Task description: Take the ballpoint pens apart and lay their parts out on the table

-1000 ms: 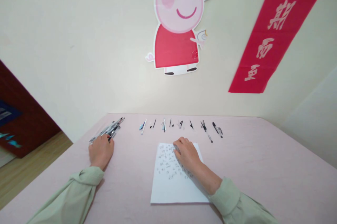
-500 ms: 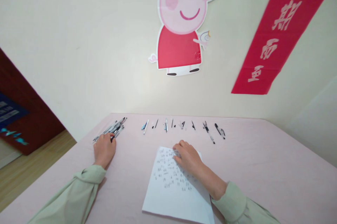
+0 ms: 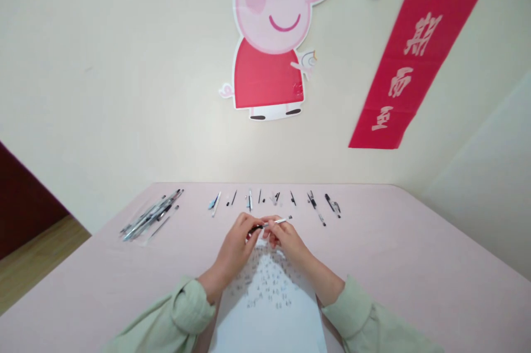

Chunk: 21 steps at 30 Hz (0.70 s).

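Note:
A pen with a clear barrel and a dark end is held level between both hands, just above the top of the paper. My left hand is closed on its black end, at the left. The fingers of my right hand pinch its clear barrel. Below the hands lies a white sheet of paper covered in small handwritten marks; its upper edge is partly hidden by the hands.
A pile of pens lies at the table's left. Along the back runs a row of pens and pen parts, among them a black pen at the right end. The pink-covered table meets the wall behind.
My left hand has come from the pen pile to the middle with a pen. My right hand has left the paper's surface and now grips that pen too. The view has shifted slightly right.

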{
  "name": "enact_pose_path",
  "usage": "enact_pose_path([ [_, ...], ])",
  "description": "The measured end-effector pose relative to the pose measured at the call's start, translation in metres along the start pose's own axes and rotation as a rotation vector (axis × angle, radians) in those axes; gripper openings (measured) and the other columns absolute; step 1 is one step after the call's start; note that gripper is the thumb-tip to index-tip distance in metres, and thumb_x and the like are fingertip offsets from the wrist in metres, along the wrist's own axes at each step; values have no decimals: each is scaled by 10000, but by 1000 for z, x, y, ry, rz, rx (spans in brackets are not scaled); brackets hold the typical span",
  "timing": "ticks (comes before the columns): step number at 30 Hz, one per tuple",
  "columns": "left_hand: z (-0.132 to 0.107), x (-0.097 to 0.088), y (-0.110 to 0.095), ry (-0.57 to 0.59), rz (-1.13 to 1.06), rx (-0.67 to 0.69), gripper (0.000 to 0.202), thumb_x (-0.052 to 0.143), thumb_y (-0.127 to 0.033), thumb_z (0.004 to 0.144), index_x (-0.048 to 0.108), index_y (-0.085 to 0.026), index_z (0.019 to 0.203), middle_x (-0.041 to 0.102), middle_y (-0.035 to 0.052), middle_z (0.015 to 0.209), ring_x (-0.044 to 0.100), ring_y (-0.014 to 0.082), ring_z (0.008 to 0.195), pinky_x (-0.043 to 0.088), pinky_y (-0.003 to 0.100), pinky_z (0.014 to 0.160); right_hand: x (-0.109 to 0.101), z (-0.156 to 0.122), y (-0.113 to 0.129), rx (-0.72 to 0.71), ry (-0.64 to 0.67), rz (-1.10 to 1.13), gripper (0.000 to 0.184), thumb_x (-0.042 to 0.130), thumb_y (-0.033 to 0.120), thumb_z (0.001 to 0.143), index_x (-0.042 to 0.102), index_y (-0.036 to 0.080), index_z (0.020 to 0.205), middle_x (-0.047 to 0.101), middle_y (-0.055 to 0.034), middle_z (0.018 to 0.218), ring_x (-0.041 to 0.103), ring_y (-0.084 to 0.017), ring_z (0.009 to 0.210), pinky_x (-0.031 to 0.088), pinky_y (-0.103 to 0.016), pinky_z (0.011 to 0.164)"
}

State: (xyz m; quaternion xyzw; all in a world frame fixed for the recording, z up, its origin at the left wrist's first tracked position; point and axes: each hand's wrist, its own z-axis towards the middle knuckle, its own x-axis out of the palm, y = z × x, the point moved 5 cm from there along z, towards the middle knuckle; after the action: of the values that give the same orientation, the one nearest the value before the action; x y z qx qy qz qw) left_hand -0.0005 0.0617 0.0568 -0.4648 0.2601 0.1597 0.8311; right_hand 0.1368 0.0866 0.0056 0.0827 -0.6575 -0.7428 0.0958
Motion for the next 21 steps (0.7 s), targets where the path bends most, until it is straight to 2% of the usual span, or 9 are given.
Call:
enact_pose_path([
  [3, 4, 31, 10, 13, -82, -36, 176, 470, -272, 876, 584, -218, 999, 604, 79, 952, 580, 198, 881, 467, 317, 749, -13, 5, -4, 5, -125, 164, 374, 553, 537, 805, 617, 169, 823, 538, 19, 642, 437, -79, 483, 344, -213, 478],
  [6, 4, 44, 31, 56, -85, -144, 183, 480, -292, 864, 570, -204, 996, 638, 50, 877, 585, 178, 754, 455, 305, 704, -23, 6, -10, 38, -224, 225, 369, 595, 530, 771, 628, 163, 791, 545, 11, 647, 446, -80, 491, 338, -208, 467],
  [8, 3, 47, 39, 107, -88, -186, 206, 468, -302, 867, 577, -197, 1007, 653, 38, 838, 573, 168, 691, 445, 297, 679, -26, 7, -13, 67, -243, 248, 378, 604, 534, 760, 632, 159, 799, 549, 9, 651, 442, -77, 489, 328, -202, 457],
  [13, 2, 43, 35, 143, -155, -152, 215, 444, -309, 880, 606, -211, 982, 680, 59, 910, 602, 186, 793, 449, 294, 719, -21, 7, -13, 97, -184, 163, 354, 600, 511, 778, 639, 159, 798, 548, 16, 644, 456, -78, 514, 343, -202, 494],
  [17, 1, 46, 38, 163, -108, -166, 219, 425, -326, 885, 611, -212, 899, 679, 68, 859, 606, 199, 785, 447, 297, 717, -17, 6, -13, 91, -126, 70, 339, 598, 498, 789, 652, 163, 773, 510, 31, 562, 464, -96, 538, 371, -223, 553],
  [21, -2, 49, 39, 174, -73, -201, 251, 401, -355, 899, 619, -263, 981, 698, 47, 868, 632, 201, 803, 443, 279, 709, -18, 5, -15, 113, -142, 105, 353, 604, 506, 787, 659, 157, 773, 545, 13, 599, 497, -111, 584, 396, -242, 607],
])
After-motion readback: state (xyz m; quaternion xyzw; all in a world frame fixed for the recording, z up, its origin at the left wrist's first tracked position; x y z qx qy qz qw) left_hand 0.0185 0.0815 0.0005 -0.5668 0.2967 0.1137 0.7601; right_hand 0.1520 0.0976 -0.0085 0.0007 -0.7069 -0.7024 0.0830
